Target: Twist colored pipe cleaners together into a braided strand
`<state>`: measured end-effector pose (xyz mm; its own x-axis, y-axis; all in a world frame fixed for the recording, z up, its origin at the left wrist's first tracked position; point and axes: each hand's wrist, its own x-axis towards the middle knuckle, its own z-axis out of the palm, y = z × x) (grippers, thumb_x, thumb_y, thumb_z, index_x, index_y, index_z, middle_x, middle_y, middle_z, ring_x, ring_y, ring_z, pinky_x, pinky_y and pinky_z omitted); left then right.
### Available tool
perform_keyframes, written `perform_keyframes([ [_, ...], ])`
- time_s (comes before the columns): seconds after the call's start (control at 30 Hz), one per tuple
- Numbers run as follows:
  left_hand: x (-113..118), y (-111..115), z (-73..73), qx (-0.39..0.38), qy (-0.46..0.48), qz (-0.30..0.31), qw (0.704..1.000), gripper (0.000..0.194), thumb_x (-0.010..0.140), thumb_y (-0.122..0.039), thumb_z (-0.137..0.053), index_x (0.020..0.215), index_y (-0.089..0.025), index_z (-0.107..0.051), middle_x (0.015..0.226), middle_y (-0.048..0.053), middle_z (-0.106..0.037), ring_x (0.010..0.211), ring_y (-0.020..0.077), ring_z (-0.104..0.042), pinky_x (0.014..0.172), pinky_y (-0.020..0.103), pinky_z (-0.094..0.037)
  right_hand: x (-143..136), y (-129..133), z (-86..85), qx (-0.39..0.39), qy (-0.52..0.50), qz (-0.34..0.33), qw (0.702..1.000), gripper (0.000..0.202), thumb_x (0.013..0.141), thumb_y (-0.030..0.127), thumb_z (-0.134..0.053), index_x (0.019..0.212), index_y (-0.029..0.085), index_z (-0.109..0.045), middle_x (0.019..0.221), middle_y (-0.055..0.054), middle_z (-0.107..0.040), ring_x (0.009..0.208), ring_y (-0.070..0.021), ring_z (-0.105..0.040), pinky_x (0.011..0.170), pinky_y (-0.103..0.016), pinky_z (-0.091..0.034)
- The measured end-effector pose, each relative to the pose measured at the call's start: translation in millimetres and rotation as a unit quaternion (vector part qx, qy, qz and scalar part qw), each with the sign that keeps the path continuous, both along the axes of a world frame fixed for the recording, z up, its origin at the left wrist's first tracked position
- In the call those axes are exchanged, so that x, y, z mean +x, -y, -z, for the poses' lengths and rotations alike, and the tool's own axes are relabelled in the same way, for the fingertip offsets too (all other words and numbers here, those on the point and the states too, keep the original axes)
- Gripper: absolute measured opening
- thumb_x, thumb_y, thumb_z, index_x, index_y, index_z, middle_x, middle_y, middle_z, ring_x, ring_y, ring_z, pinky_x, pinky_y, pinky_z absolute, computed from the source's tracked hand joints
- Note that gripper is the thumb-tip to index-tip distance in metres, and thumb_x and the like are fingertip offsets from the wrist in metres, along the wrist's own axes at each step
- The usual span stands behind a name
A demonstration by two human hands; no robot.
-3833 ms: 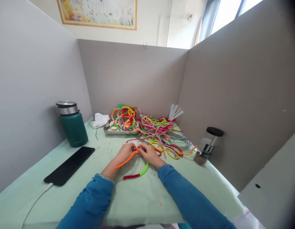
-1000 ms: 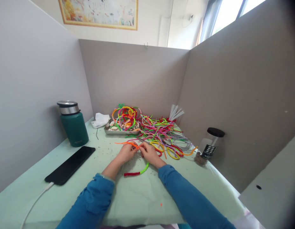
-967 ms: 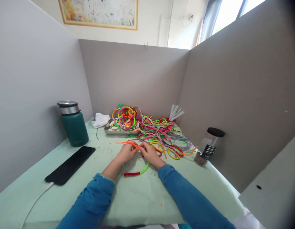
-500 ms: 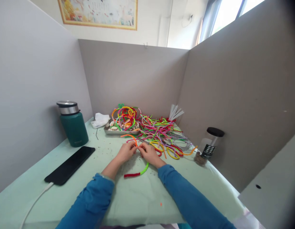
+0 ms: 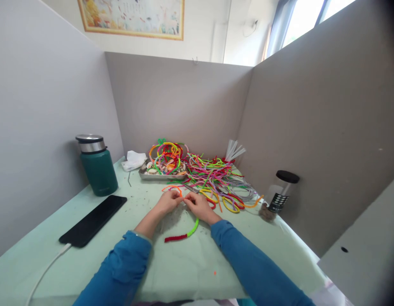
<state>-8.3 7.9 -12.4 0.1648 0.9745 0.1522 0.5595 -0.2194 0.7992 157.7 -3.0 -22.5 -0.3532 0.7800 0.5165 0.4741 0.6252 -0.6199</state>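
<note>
My left hand (image 5: 170,201) and my right hand (image 5: 197,206) meet above the middle of the table, fingertips pinched close together. Between them is an orange pipe cleaner (image 5: 175,187), whose free part curves up behind my left fingers. Below my right hand hangs a pipe cleaner in green and red (image 5: 193,229); its red end points left over the tabletop. Where the coloured lengths meet is hidden by my fingers. Just beyond my right fingertips lie scissors (image 5: 191,188), partly covered by pipe cleaners.
A metal tray (image 5: 158,177) holds wooden slices and bent pipe-cleaner rings. Beside it spreads a heap of loose pipe cleaners (image 5: 212,170). A green bottle (image 5: 99,170), a black phone (image 5: 93,221) on a cable and a white tissue pack (image 5: 134,160) are left; a black-lidded jar (image 5: 278,195) is right.
The orange pipe cleaner's free part has bent into a tighter curve nearer my left hand. The red end has shifted slightly down. Both hands keep pinching in nearly the same place.
</note>
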Motion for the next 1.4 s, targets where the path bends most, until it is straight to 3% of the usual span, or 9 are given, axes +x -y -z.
perform_keyframes([
  [0.37, -1.3, -3.6, 6.2, 0.047, -0.001, 0.012, 0.999, 0.026, 0.069, -0.039, -0.053, 0.065, -0.014, -0.055, 0.054, -0.003, -0.045, 0.051, 0.0088, -0.039, 0.047, 0.020, -0.027, -0.9, 0.1, 0.7, -0.003, 0.009, 0.015, 1.000, 0.017, 0.080, 0.027, -0.046, 0.075, 0.016, -0.058, 0.064, 0.000, -0.058, 0.057, -0.0112, -0.048, 0.052, -0.021, -0.031],
  [0.73, 3.0, 12.6, -12.3, 0.036, 0.006, 0.031, 0.999, 0.014, 0.067, -0.027, -0.052, 0.065, -0.014, -0.056, 0.056, -0.001, -0.050, 0.057, 0.0123, -0.047, 0.052, 0.023, -0.035, -1.3, -3.0, 3.2, 0.000, 0.017, 0.027, 0.999, 0.013, 0.079, 0.024, -0.047, 0.075, 0.017, -0.057, 0.068, 0.000, -0.060, 0.061, -0.0118, -0.050, 0.054, -0.021, -0.032],
  [0.9, 2.8, 11.3, -11.5, 0.031, 0.006, 0.046, 0.998, 0.010, 0.066, -0.021, -0.050, 0.068, -0.013, -0.057, 0.062, 0.000, -0.055, 0.060, 0.0119, -0.049, 0.055, 0.022, -0.036, -1.3, -2.8, 2.3, -0.002, 0.015, 0.028, 0.999, 0.012, 0.078, 0.023, -0.048, 0.075, 0.017, -0.058, 0.067, 0.000, -0.060, 0.060, -0.0120, -0.050, 0.053, -0.021, -0.032],
  [1.4, 1.5, 10.3, -7.4, 0.029, -0.021, 0.046, 0.998, 0.018, 0.071, -0.029, -0.049, 0.070, -0.014, -0.058, 0.058, 0.001, -0.061, 0.051, 0.0106, -0.049, 0.050, 0.021, -0.033, -1.7, -1.9, 1.3, 0.001, 0.024, 0.025, 0.999, 0.016, 0.080, 0.027, -0.048, 0.073, 0.016, -0.058, 0.063, 0.001, -0.059, 0.057, -0.0106, -0.048, 0.051, -0.020, -0.030],
])
